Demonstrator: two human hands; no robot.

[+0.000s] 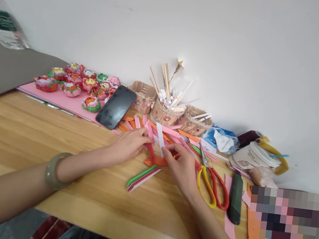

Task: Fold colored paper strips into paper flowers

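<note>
My left hand [133,144], a jade-coloured bangle [51,170] on its wrist, pinches a red paper strip [150,150] over the pile of coloured strips. To its right, my right hand [181,168] has thumb and finger closed on a white paper strip [160,137] that points up and away. An orange folded strip [160,161] lies between and below the hands. Closer to me is a small stack of green, red and white folded strips [142,179]. Scissors [212,184] with red and yellow handles rest just right of my right hand.
Folded paper flowers [71,89] stand on a pink sheet [57,98] at left, with a phone [116,106] by its edge. Three decorated baskets [164,116] line the wall, holding sticks. A green-black utility knife [235,198] and a paper cup [255,156] are at right.
</note>
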